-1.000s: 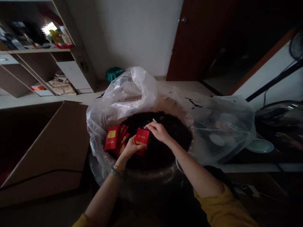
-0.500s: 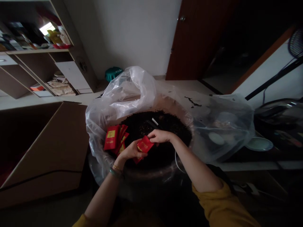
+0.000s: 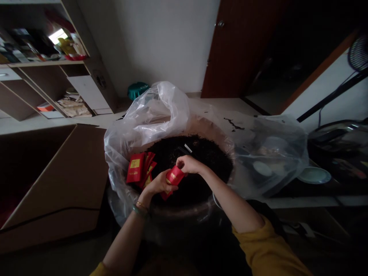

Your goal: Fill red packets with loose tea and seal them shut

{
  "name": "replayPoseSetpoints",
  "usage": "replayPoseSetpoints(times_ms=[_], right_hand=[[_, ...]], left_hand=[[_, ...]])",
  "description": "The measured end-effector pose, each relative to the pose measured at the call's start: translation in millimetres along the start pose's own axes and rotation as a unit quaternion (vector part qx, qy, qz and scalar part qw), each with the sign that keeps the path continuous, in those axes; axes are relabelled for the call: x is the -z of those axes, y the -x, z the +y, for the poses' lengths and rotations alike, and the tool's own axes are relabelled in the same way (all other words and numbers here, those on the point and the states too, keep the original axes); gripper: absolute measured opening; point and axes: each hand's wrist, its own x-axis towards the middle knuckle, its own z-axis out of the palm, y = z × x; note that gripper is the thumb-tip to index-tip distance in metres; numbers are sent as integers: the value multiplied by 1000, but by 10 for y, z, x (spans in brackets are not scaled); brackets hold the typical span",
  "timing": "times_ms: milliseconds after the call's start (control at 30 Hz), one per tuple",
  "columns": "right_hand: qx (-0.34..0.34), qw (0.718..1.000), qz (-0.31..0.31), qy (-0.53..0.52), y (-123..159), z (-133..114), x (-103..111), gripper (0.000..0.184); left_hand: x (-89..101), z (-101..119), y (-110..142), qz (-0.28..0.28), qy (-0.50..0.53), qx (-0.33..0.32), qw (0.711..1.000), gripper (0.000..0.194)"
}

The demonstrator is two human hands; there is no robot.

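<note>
My left hand (image 3: 159,183) is wrapped round a small red packet (image 3: 174,176) with gold print, held upright over a heap of dark, loose, leaf-like material (image 3: 214,155). The packet's top bulges into a rounded mouth. At that mouth my right hand (image 3: 188,165) pinches the edge with bent fingers; the fingertips are partly hidden. Below my left hand the packet's lower end, or a second red packet, pokes out. Several more red packets (image 3: 135,167) lie stacked and fanned on the heap to the left. A pale strip on a dark object (image 3: 188,148) lies beyond my right hand.
Clear plastic sheeting (image 3: 161,103) lines the wide round container (image 3: 208,128). An open cardboard box (image 3: 71,172) stands at left. A plastic bag (image 3: 267,153) and a pale dish (image 3: 314,175) are at right. Behind are shelves (image 3: 43,63) and a brown door (image 3: 221,50).
My right hand has come down and left to the packet's top and now pinches it. The packet has tilted, then its mouth has rounded open. My left hand has kept its hold.
</note>
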Motion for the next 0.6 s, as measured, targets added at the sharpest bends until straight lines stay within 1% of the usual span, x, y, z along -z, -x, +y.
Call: replayPoseSetpoints(times_ms=[67,133,167,200,267,333,467,533,600], right_hand=[[-14,999,-10,-34,-26,31,5,29],[-28,999,-35,-28,-46,51,-15,40],[-35,998,-44,-12,-53,54,-31,43],[-40,998,-49,7,-56,54,-49,43],[-37,998,-46,36,-59,45,-77,35],[-24,998,-35,35,-58,36,-80,28],[0,999,9,-34,-62,49,9,16],[5,997,51,-63,-67,72,81,12],[4,991,107,-81,-74,96,143,10]], left_hand=[[-6,-3,-6,-1,-1,4,1000,61],[-15,-6,-4,3,-12,11,1000,66],[-21,-10,-1,2,-18,14,1000,67],[-26,-15,3,-1,-22,14,1000,69],[-33,-37,9,-6,-25,14,1000,69],[-33,-69,8,-2,-21,14,1000,67],[-20,-111,-6,28,25,1,999,66],[-12,-97,-8,45,53,-2,998,64],[-5,-66,-4,60,84,2,995,63]])
